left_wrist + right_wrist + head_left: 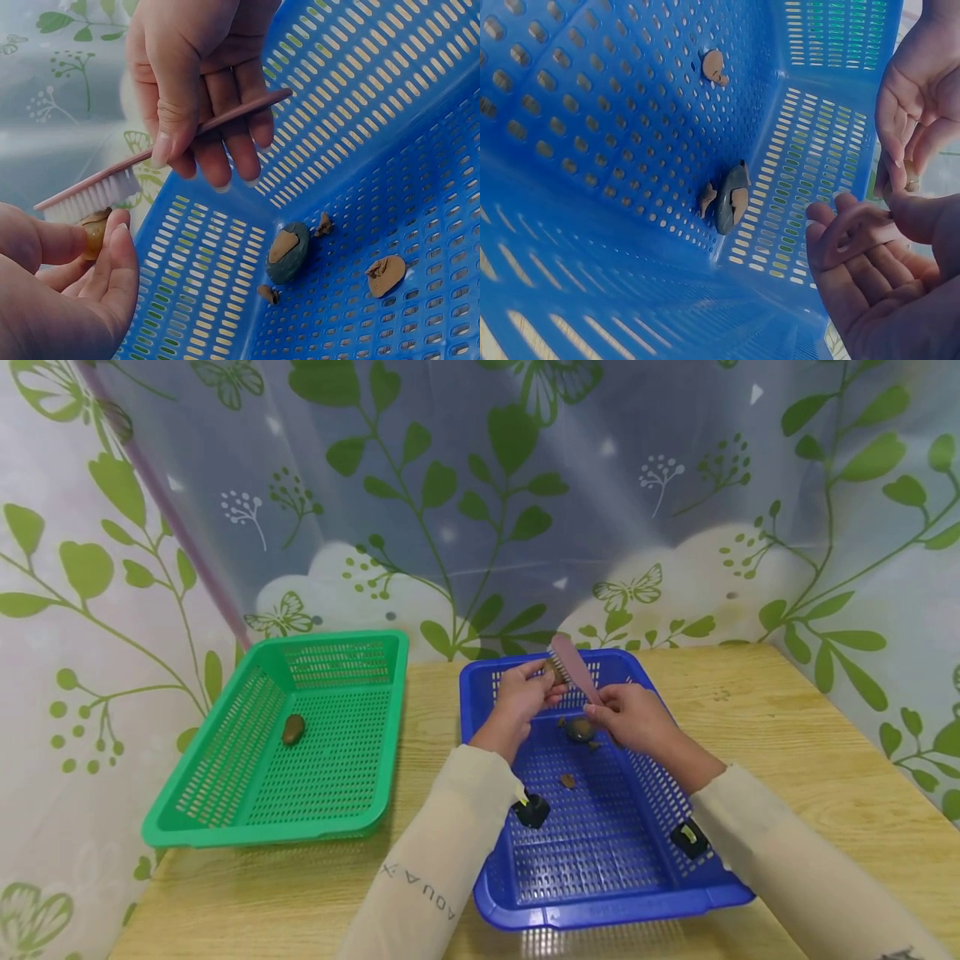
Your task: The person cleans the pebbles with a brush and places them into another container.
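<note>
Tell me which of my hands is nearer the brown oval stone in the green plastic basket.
Left. Your left hand, over the blue plastic basket, is right of the brown oval stone; your right hand, holding a pink white-bristled brush, is farther right.

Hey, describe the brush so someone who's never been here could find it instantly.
Start at the blue basket, right of the green basket. Over its far end, the right hand holds the pink brush beside the stone in the left hand. Unlike the rounded stone, it is long, with white bristles.
</note>
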